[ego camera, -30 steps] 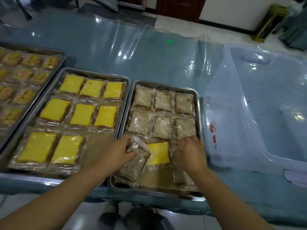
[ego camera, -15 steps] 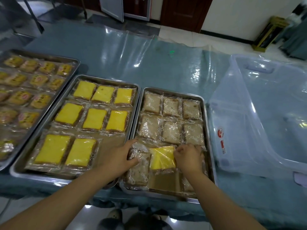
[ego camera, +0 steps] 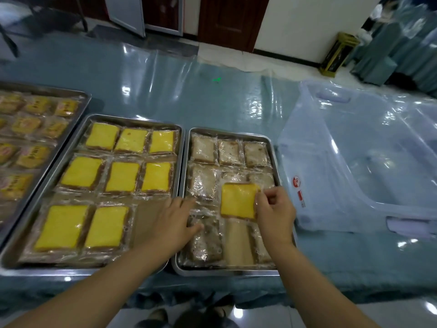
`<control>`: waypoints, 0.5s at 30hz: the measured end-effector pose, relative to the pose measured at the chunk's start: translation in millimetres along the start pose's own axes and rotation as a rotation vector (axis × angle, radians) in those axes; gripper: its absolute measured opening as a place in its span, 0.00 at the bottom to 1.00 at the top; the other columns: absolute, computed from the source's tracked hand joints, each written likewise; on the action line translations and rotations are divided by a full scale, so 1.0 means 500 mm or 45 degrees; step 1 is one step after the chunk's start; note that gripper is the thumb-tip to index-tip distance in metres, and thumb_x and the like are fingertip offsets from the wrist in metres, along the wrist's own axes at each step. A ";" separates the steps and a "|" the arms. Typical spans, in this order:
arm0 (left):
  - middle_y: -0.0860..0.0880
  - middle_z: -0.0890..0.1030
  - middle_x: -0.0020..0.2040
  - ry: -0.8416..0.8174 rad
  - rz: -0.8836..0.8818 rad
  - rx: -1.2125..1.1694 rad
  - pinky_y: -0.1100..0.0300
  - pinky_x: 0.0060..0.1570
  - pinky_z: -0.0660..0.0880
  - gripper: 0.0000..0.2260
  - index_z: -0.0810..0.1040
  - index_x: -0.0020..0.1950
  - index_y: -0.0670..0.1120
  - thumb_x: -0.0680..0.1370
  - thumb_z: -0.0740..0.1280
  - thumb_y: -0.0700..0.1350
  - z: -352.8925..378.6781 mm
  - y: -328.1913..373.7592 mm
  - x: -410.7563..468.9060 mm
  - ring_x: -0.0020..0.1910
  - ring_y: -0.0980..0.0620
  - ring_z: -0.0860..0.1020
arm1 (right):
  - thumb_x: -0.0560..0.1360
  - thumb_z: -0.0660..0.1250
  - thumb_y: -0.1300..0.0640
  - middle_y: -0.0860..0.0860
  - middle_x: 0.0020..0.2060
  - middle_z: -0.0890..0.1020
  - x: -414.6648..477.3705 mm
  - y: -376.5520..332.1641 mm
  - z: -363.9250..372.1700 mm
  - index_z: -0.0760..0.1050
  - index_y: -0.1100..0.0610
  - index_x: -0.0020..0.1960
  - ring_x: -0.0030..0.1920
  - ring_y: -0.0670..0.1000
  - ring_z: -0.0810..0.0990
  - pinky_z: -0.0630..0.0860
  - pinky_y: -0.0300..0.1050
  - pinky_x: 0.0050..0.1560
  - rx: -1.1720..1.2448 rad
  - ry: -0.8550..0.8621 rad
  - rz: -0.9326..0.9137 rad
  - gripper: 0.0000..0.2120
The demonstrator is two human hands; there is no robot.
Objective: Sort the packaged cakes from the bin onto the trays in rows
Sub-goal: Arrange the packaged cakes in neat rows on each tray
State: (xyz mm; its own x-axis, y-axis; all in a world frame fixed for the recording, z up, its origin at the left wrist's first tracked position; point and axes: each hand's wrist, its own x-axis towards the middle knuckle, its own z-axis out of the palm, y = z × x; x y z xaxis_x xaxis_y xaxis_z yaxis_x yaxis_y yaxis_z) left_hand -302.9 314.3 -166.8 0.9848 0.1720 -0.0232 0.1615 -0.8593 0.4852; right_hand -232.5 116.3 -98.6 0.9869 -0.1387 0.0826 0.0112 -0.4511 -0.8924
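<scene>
Right hand [ego camera: 274, 209] pinches yellow cake packet [ego camera: 238, 200] above brown-cake tray [ego camera: 227, 272], left hand [ego camera: 177, 221] flat on a brown cake packet [ego camera: 205, 240]; I'd carry the yellow one just left of that tray.

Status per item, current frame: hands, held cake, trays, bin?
Left hand: open, resting on front-left brown cake.
Right hand: pinching yellow cake by right edge.
Yellow cake: held above right tray.
Middle tray: eight yellow cakes, front-right slot bare.
Right tray: brown cakes, front-middle slot bare.
Bin: no cakes visible.
</scene>
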 end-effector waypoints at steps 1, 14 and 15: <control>0.54 0.70 0.64 0.022 0.000 -0.068 0.58 0.61 0.63 0.30 0.62 0.72 0.54 0.73 0.66 0.60 -0.005 0.001 -0.003 0.65 0.53 0.63 | 0.72 0.67 0.60 0.47 0.31 0.78 -0.009 -0.008 0.008 0.72 0.48 0.38 0.29 0.41 0.75 0.73 0.36 0.27 0.107 0.000 0.020 0.09; 0.63 0.73 0.46 0.182 -0.437 -0.934 0.72 0.34 0.66 0.23 0.68 0.63 0.53 0.72 0.72 0.42 -0.067 -0.114 -0.041 0.42 0.67 0.72 | 0.70 0.69 0.66 0.46 0.33 0.81 -0.170 -0.054 0.182 0.71 0.43 0.62 0.29 0.41 0.76 0.74 0.35 0.29 0.189 -0.669 0.122 0.26; 0.64 0.73 0.46 0.165 -0.425 -0.894 0.71 0.34 0.67 0.23 0.69 0.64 0.54 0.72 0.71 0.41 -0.067 -0.129 -0.050 0.42 0.66 0.73 | 0.71 0.69 0.66 0.42 0.29 0.79 -0.181 -0.053 0.197 0.73 0.46 0.61 0.27 0.39 0.74 0.71 0.33 0.28 0.150 -0.695 0.108 0.24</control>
State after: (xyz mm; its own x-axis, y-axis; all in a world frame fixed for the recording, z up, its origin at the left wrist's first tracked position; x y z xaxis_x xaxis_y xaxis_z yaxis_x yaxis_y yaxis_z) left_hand -340.0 381.4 -168.2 0.8693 0.4589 -0.1836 0.3268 -0.2548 0.9101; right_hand -306.1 227.5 -126.4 0.9248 0.3203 -0.2054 -0.0849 -0.3525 -0.9319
